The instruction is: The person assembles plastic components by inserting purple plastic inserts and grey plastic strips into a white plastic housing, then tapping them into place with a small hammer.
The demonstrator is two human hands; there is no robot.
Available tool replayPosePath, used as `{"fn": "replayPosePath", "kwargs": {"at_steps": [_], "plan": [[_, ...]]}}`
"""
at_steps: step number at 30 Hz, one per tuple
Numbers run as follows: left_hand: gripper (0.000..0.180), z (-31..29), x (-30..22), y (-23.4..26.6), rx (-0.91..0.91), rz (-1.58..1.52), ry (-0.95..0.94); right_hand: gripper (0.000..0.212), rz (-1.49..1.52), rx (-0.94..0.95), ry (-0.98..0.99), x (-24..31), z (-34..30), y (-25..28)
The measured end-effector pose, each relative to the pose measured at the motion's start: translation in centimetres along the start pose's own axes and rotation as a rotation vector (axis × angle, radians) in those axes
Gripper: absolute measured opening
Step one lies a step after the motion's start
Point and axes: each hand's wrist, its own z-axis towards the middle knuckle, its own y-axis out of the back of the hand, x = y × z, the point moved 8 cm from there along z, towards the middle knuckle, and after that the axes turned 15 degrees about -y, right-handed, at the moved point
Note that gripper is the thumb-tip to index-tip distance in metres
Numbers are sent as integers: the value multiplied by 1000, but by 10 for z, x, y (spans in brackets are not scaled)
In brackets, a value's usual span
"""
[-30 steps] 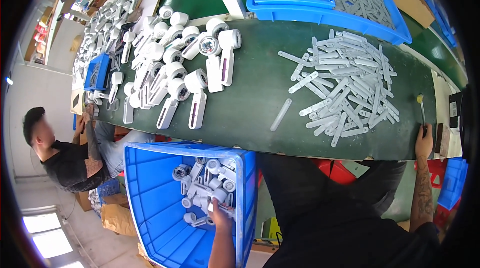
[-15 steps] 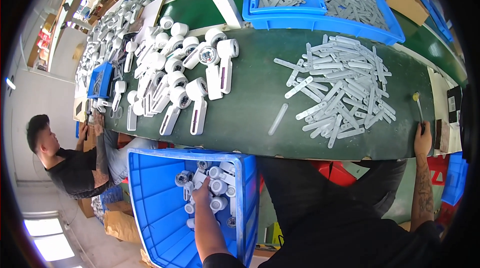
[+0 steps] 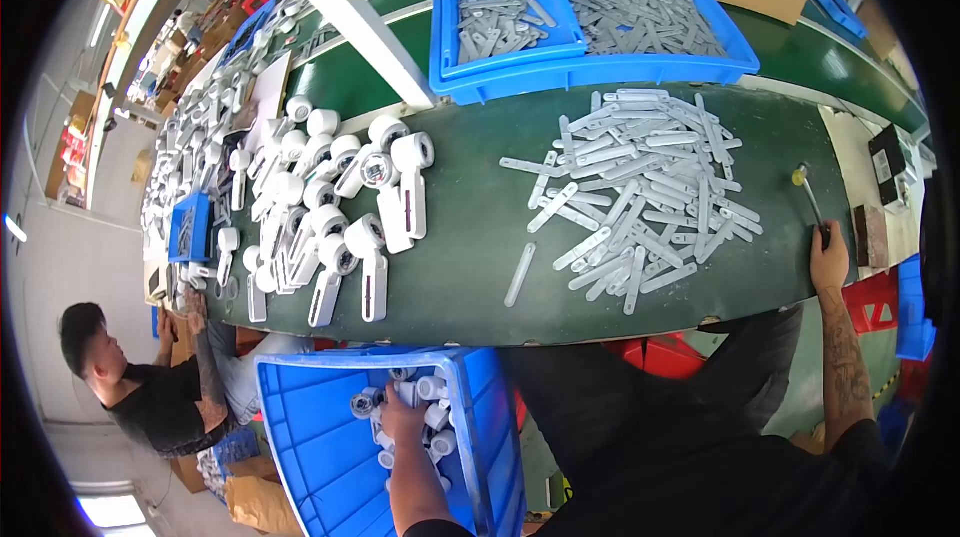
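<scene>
My left hand (image 3: 403, 419) reaches down into a big blue bin (image 3: 345, 361) left of my legs. Its fingers close round a white handheld fan (image 3: 408, 394), though their tips are partly hidden among the other white fans (image 3: 440, 442) in there. At the table's right end my right hand (image 3: 829, 259) grips the dark handle of a small hammer (image 3: 812, 197) with a yellowish head. A loose pile of pale grey, slim strips (image 3: 640, 192) lies in front of me, with one single strip (image 3: 520, 275) apart from it. Left of the strips are heaped white handheld fans (image 3: 330, 202).
A blue tray (image 3: 590, 75) with more grey strips stands at the table's far side, near a white post (image 3: 350, 22). A co-worker (image 3: 150, 377) sits at the left beside a small blue tray (image 3: 189, 227). A brown block (image 3: 870, 237) lies at the right edge.
My view has shifted, so table and bin appear lower and the table further left. My left hand has moved slightly deeper among the fans in the bin. My right hand still holds the hammer.
</scene>
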Motion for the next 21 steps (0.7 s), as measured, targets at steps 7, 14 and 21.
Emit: {"fn": "replayPosePath", "kwargs": {"at_steps": [7,14,21], "plan": [[75,32,6,-33,156,119,65,32,-232,-363,382,105,-56,70],[68,107,20,-28,-25,-111,-197,55,1278,1175,519,336,-131,151],[64,139,-81,75,-95,81,-586,30,1852,1184,997,374,-215,158]]}}
